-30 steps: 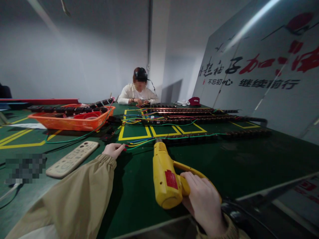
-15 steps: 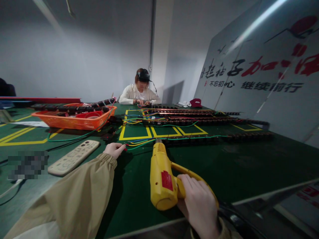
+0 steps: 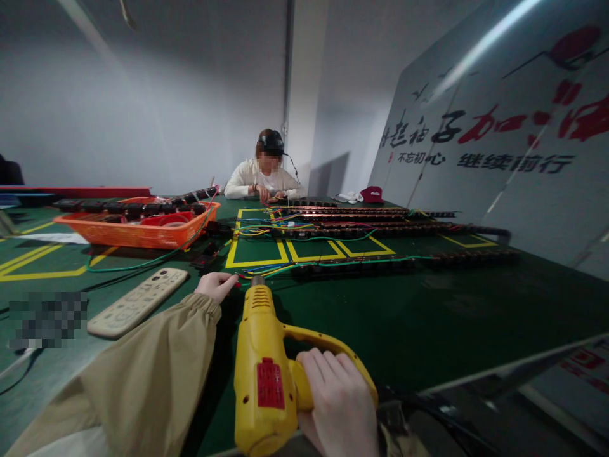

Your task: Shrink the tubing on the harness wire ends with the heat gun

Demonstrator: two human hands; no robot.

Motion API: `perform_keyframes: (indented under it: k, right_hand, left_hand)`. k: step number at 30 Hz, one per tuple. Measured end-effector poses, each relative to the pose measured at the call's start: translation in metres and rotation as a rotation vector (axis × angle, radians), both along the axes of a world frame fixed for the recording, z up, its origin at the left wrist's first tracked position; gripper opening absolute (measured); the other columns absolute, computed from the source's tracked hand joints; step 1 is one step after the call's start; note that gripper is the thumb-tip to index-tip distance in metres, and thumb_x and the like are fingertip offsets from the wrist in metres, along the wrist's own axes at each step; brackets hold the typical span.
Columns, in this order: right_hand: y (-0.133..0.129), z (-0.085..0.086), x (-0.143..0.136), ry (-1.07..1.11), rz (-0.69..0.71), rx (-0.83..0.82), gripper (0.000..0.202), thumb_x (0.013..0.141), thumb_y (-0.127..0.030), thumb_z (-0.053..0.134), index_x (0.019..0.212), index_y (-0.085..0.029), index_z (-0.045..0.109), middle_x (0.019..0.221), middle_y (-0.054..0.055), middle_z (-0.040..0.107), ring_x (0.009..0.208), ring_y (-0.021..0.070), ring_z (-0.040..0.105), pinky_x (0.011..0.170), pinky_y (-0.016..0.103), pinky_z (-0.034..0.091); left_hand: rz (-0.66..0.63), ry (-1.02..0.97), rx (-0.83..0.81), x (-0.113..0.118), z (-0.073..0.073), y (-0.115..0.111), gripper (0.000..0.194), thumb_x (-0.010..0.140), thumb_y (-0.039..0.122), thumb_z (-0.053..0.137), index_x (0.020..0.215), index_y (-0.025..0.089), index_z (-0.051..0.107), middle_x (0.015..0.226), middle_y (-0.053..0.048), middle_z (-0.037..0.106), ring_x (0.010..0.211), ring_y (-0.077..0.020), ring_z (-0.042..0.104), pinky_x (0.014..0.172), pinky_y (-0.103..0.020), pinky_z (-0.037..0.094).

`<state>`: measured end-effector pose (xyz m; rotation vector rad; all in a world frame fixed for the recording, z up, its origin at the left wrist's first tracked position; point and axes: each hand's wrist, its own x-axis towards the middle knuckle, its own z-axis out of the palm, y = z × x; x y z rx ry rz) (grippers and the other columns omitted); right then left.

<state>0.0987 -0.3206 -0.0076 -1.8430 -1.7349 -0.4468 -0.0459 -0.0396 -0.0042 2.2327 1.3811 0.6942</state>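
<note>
Fingers (image 3: 231, 280) of the left hand (image 3: 212, 287) pinch coloured wires (image 3: 278, 270) at their ends over the green table (image 3: 451, 317), right hand (image 3: 340, 397) wrapped round yellow heat gun (image 3: 261, 374), nozzle (image 3: 257, 280) beside them; wires gathered, heating probably underway, amount left can't tell.

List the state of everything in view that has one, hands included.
left hand: closed, pinching ends of the coloured wires
right hand: closed round the handle of the heat gun
heat gun: held, nozzle near the coloured wires; on or off, can't tell
orange basket: loaded
phone: lying flat, camera side up
</note>
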Motion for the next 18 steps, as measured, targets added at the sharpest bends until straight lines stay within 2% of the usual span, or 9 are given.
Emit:
perform_keyframes:
  k: [4,9,18]
  right_hand:
    - [0.003,0.001,-0.003,0.013,0.046,-0.052,0.038,0.052,-0.012,0.051,0.088,-0.021,0.057,0.080,-0.001,0.060,0.071,0.0177,0.049,0.071,0.032,0.033]
    - [0.003,0.008,0.003,-0.001,0.098,-0.125,0.031,0.057,-0.015,0.054,0.088,-0.020,0.057,0.081,0.000,0.059,0.072,0.0176,0.048,0.070,0.032,0.031]
    - [0.002,0.012,0.023,0.024,0.138,-0.123,0.026,0.063,-0.019,0.055,0.089,-0.020,0.057,0.082,0.001,0.060,0.075,0.0177,0.049,0.070,0.033,0.030]
  left_hand:
    - [-0.013,-0.027,-0.005,0.001,0.004,-0.004,0.056,0.072,0.062,0.039,0.063,0.016,0.068,0.048,0.000,0.051,0.054,-0.0138,0.045,0.052,-0.024,0.029]
    - [-0.014,-0.015,-0.033,0.001,0.007,-0.006,0.056,0.069,0.064,0.038,0.061,0.017,0.068,0.048,0.000,0.053,0.053,-0.0155,0.047,0.051,-0.025,0.030]
    - [0.007,0.022,-0.024,-0.003,0.006,-0.005,0.053,0.070,0.062,0.041,0.066,0.017,0.069,0.052,0.000,0.057,0.059,-0.0160,0.050,0.055,-0.024,0.032]
